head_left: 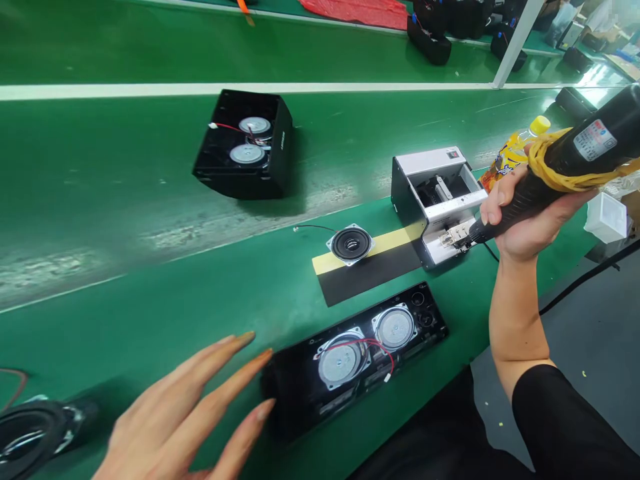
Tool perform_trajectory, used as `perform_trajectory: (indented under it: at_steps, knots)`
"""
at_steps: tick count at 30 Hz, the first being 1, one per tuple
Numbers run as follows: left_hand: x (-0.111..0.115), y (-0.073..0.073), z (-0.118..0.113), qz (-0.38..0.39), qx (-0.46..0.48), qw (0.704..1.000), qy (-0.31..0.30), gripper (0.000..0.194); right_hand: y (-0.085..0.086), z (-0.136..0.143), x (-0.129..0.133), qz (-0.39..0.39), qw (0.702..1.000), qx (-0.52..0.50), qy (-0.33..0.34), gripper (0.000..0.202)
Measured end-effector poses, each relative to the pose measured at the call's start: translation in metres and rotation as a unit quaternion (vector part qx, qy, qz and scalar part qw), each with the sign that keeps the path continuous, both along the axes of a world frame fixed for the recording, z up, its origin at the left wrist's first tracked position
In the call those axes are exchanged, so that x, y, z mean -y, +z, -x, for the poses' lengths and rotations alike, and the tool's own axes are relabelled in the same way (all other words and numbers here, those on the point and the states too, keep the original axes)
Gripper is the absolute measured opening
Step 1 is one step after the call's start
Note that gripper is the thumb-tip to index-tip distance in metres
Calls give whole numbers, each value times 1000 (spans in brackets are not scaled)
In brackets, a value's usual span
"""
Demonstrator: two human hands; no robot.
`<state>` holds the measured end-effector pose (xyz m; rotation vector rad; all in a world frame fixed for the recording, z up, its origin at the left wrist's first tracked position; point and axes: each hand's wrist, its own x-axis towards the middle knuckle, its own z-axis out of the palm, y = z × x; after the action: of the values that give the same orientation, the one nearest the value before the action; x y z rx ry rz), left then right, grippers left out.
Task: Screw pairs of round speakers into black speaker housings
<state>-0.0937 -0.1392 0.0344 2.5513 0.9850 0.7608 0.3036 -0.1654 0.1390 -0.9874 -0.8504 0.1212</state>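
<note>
My right hand (525,207) is wrapped round a black electric screwdriver (515,200) with a yellow band on its body. The tool's tip is at the front outlet of a screw feeder (440,193); whether a screw is on the bit I cannot make out. My left hand (195,413) is spread, holding nothing, its fingertips at the left end of a black speaker housing (310,400). Two round silver speaker drivers (342,363) sit in that housing, with a red wire (373,341) and a white plug. A loose speaker driver (351,244) lies beyond it on a yellow and black strip (370,277).
Another black speaker housing (240,143) stands on the green belt at the back. At the lower left is a large black speaker driver (35,430). A yellow-capped bottle (515,150) and a white box (606,217) stand right of the feeder. A post (517,43) rises behind.
</note>
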Motion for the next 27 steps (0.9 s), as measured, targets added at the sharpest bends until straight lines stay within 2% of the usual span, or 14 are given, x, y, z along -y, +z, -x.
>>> perform_trajectory:
  at_steps: [5, 10, 14, 18, 21, 25, 27]
  knots:
    - [-4, -2, -2, -68, -109, 991, -35, 61, -3, -3, 2, 4, 1000, 11, 4, 84]
    - [7, 16, -26, 1, -66, 990, -128, 85, -4, -3, 5, 19, 1000, 17, 10, 84]
    - [20, 22, -52, 28, -65, 986, -152, 74, -1, 2, 10, 9, 1000, 7, 14, 77]
    - [23, 14, -69, -15, -91, 981, -172, 70, 7, 6, 23, -31, 997, 2, 77, 65]
    - [23, 13, -75, -32, -109, 976, -185, 72, 22, 15, 38, -43, 990, -22, 136, 51]
    - [21, 19, -77, -31, -138, 971, -194, 75, 40, 37, 46, 35, 973, -34, 227, 29]
    - [22, 20, -77, -27, -148, 967, -206, 76, 39, 52, 41, 75, 961, -57, 260, 40]
